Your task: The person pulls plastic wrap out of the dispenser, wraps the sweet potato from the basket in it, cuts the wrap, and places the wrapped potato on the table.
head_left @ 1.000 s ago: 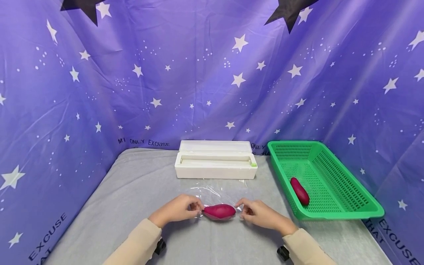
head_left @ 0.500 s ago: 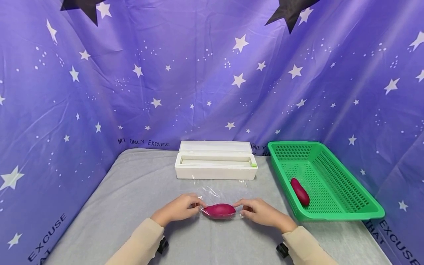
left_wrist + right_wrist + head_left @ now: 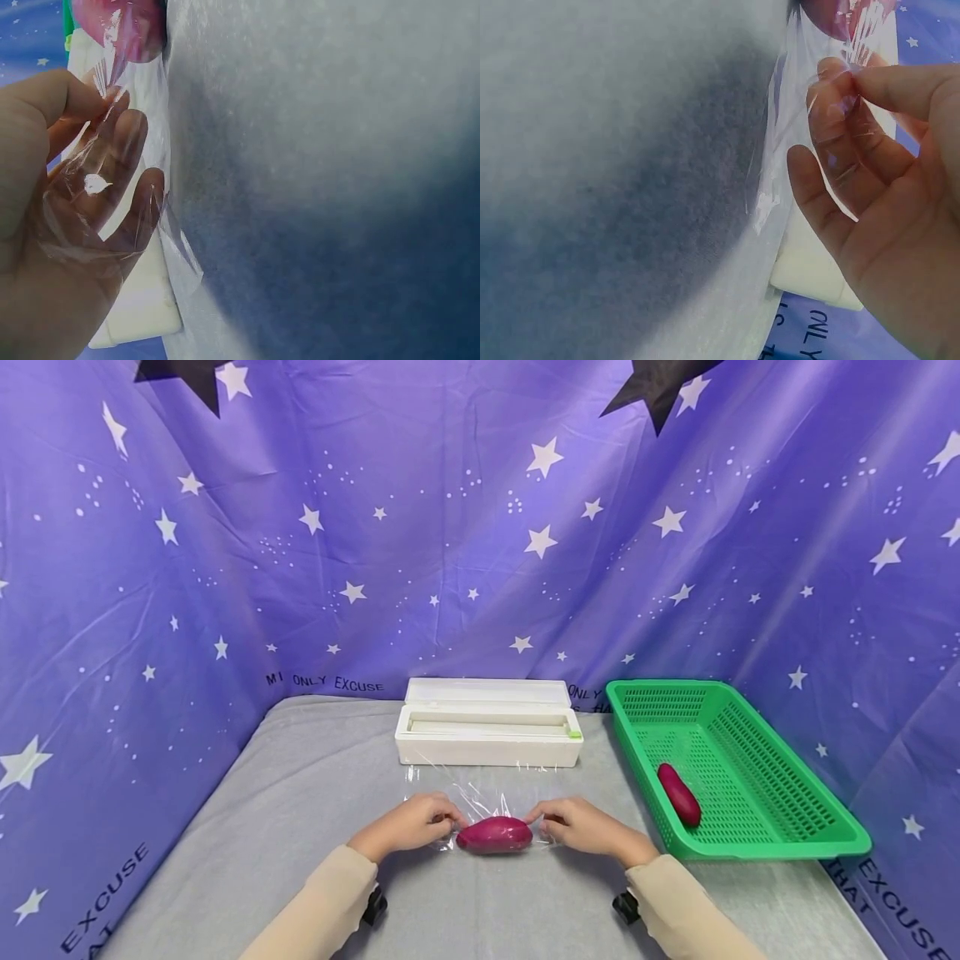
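A magenta sweet potato (image 3: 495, 834) lies between both hands, with clear cling film (image 3: 480, 802) around it and spreading toward the white box. Shiny film creases cross its surface. At its left end my left hand (image 3: 417, 821) pinches the gathered film between thumb and index finger; in the left wrist view the loose film (image 3: 94, 184) drapes over the other fingers. The right hand (image 3: 585, 828) pinches the film at the opposite end, thumb against index finger, as the right wrist view shows. Only the ends of the sweet potato (image 3: 131, 30) appear in the wrist views.
Behind the film stands a white cling film box (image 3: 487, 750), lid raised, with a green piece at its right end. To the right, a green basket (image 3: 750, 847) holds another magenta sweet potato (image 3: 679, 795). Grey cloth (image 3: 300, 760) covers the table; a starry purple curtain surrounds it.
The sweet potato has turned over and shifted slightly away from me, with more glossy film across it. Both hands have moved slightly forward at its ends.
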The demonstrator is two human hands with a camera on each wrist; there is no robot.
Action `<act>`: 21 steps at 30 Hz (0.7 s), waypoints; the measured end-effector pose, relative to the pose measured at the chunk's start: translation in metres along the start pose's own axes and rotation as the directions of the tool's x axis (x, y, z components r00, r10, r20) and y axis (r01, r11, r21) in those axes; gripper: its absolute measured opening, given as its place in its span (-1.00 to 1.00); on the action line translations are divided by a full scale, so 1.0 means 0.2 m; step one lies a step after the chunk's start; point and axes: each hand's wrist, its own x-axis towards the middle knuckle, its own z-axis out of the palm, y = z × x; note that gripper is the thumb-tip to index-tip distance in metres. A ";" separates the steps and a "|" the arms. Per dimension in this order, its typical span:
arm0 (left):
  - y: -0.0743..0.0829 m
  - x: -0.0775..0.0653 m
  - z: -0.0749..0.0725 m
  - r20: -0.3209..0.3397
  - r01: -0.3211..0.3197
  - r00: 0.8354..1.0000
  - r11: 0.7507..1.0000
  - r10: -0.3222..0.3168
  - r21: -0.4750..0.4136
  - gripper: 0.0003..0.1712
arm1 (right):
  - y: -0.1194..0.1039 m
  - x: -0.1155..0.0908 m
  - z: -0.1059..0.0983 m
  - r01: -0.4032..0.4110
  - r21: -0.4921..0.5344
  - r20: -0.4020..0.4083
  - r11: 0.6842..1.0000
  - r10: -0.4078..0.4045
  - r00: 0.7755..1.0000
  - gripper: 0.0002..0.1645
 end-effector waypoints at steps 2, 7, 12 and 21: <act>-0.01 0.01 0.00 0.004 0.011 1.000 1.000 -0.011 -0.011 -0.71 | 0.01 0.01 0.00 -0.004 0.014 0.007 1.000 0.004 1.000 -0.73; -0.03 0.02 0.01 0.011 0.017 1.000 1.000 -0.017 -0.018 -0.70 | 0.03 0.03 0.01 -0.049 0.078 0.035 0.996 0.046 0.998 -0.74; -0.04 0.03 0.01 0.003 0.005 1.000 1.000 -0.005 -0.004 -0.73 | 0.06 0.05 0.03 -0.077 0.171 0.070 0.982 0.066 0.995 -0.77; -0.05 0.03 0.01 -0.017 0.014 1.000 0.998 -0.013 0.062 -0.66 | 0.08 0.06 0.06 -0.114 0.214 0.083 0.970 0.098 0.992 -0.80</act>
